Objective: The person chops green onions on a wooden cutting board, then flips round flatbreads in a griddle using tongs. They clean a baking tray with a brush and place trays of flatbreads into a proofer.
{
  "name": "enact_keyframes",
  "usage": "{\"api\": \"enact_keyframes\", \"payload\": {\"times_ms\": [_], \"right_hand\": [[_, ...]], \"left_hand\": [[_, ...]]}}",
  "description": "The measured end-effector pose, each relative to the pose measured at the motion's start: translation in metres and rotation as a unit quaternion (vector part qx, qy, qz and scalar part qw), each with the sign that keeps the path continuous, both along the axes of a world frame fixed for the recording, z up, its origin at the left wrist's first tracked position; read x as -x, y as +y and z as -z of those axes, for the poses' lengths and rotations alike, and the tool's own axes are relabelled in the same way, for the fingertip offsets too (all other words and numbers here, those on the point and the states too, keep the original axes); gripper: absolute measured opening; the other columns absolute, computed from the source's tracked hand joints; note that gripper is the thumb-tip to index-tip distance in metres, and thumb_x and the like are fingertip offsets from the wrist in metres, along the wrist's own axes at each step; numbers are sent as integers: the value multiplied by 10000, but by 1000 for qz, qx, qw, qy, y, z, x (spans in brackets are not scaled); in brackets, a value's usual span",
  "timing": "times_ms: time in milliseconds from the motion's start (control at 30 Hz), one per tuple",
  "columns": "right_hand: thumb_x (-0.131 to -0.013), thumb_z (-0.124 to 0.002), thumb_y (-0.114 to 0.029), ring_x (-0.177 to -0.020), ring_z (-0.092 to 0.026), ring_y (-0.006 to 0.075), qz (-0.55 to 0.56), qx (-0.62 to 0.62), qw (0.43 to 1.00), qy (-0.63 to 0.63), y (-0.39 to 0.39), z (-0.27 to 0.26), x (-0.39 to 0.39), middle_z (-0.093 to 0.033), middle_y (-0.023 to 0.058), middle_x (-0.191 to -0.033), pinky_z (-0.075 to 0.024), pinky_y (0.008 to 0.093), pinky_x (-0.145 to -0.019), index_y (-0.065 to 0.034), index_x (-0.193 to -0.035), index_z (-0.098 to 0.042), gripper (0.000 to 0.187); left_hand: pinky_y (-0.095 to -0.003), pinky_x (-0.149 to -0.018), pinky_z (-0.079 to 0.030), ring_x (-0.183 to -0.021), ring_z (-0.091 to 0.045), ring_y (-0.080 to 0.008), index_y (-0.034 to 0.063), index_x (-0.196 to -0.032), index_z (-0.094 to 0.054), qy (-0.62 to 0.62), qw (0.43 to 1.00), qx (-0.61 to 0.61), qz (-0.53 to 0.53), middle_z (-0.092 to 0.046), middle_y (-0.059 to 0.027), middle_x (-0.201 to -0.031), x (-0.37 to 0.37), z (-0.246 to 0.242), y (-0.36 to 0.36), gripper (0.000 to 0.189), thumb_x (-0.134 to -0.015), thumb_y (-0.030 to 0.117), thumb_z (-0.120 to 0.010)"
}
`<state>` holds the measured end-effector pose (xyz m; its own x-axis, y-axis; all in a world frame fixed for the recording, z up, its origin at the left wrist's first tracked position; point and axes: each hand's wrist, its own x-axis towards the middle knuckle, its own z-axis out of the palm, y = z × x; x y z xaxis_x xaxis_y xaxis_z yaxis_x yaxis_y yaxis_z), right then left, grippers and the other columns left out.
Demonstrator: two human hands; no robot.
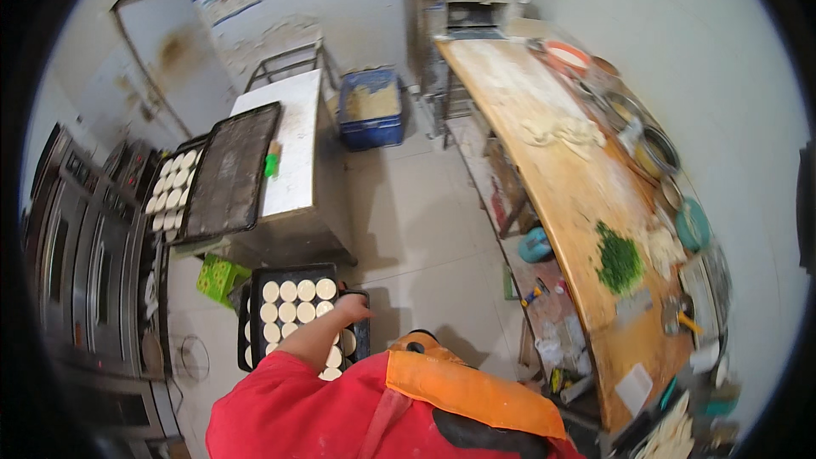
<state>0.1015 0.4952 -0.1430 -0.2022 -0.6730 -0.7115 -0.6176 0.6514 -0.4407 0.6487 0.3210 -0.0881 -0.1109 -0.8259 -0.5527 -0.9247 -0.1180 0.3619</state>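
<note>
My left hand reaches down across a stack of black baking trays near the floor. It lies at the stack's right side, by the rim of a tray underneath. Its fingers are small and partly hidden, so whether they grip the rim is unclear. Pale, round, flat dough pieces sit in rows on the top tray. More rounds show at the edges of the trays below. My forearm in its red sleeve covers part of the rows. My right hand is out of view.
A white-topped table bears a dark baking tray and a green-handled tool. Ovens line the left. The wooden worktable at right holds dough and chopped greens. A blue crate stands behind.
</note>
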Motion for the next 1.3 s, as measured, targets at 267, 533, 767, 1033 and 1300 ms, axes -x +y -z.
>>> {"api": "enact_keyframes", "payload": {"times_ms": [267,533,767,1033,1300], "right_hand": [[-850,-665,-236,-781,-665,177,14,84,978,-191,-331,-41,-82,-676,144,-922,-524,306,-635,64,-1122,-598,410],[-827,-611,-386,-898,-660,346,-341,16,940,-25,-519,-67,-167,-701,172,-968,-511,411,-799,-18,-1108,-662,466],[-828,-622,-295,-925,-651,357,-521,109,846,-10,-724,-70,-333,-677,195,-1013,-511,440,-831,-40,-1327,-495,575],[-858,-615,-234,-833,-645,364,-812,189,505,-222,-777,-223,-690,-677,171,-844,-505,473,-748,-104,-1372,-439,559],[-842,-648,-277,-757,-661,386,-926,261,179,-205,-699,-199,-790,-655,195,-758,-523,498,-666,-41,-1093,-545,359]], "left_hand": [[-342,-458,-492,-574,-658,-212,-21,-906,-662,-24,743,164,-648,-681,-108,-759,-276,58,33,267,-795,219,-696],[-437,-827,-503,-861,-657,-346,-66,-957,-663,14,413,394,-821,-688,-212,-911,-327,-1,-72,439,-763,328,-658],[-467,-899,-492,-1022,-617,-438,-94,-983,-650,-208,418,184,-865,-649,-313,-1019,-305,-68,-143,433,-702,234,-670],[-394,-715,-529,-733,-677,-324,-64,-778,-693,-122,415,55,-900,-700,-183,-776,-304,-49,-94,285,-589,122,-798],[-333,-429,-429,-465,-535,-203,0,-677,-523,93,290,205,-930,-562,-82,-598,-196,-102,-185,182,-606,-47,-684]]}}
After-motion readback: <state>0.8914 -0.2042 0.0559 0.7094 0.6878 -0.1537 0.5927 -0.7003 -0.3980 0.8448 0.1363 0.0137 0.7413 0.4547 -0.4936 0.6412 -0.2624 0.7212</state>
